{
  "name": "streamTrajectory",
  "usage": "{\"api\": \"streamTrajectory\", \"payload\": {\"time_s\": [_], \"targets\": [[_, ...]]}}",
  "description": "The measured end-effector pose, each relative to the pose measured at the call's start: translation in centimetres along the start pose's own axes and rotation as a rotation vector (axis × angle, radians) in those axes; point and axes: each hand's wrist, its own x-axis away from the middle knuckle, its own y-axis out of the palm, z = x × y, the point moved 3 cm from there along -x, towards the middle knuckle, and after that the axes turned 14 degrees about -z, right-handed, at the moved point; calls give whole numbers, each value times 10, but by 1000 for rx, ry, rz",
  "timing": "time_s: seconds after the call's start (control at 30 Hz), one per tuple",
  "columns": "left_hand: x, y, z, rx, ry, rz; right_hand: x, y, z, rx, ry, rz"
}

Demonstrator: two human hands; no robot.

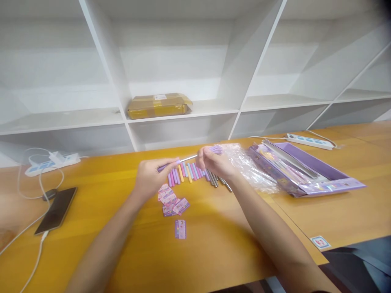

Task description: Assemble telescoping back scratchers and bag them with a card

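My left hand [149,176] is closed round the purple end of a thin metal rod [188,158]. My right hand [215,162] pinches the rod's other end, so it spans the gap between both hands. A purple, ribbed piece [216,149] shows just past my right fingers; whether it joins the rod I cannot tell. Below the hands lies a row of short purple, pink, blue and yellow sticks [190,174]. Several metal tubes [214,179] lie partly under my right wrist. Small pink and purple printed cards [169,198] overlap near my left hand, with a single card [180,229] nearer me.
Crumpled clear plastic wrap [250,169] lies beside an open purple box [331,173] holding long pieces. At left are a phone [56,211] on a cable and a power strip [51,163]; another strip [310,141] sits back right. A taped parcel [159,106] rests on the shelf.
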Motion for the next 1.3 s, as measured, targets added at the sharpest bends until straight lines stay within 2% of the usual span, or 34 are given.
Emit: {"api": "streamTrajectory", "payload": {"time_s": [0.23, 0.53, 0.7, 0.77, 0.87, 0.97, 1.07, 1.17, 1.3], "targets": [[0, -3, -2, 35, 15, 14, -2, 13, -6, 22, -50, 10], [-1, 13, 1, 140, 14, 57, -1, 13, -17, 86, -89, 23], [-10, -3, -9, 253, -32, -27, 0, 15, -22, 146, -68, -4], [-11, -15, -10, 219, -35, 3, 4, 11, -31, 240, -53, 36], [-6, -33, -3, 2, 28, 88, 14, 1, -50, 454, -63, 182], [2, -36, 11, -380, 188, 57, 21, -2, -63, 849, -35, 270], [9, -27, 24, -681, 294, 0, 19, 13, -62, 1210, -47, 153], [14, -14, 31, -884, 324, -5, 16, 37, -54, 1359, -123, -12], [18, -4, 37, -1043, 362, 29, 13, 60, -42, 1557, -138, -89]]}}
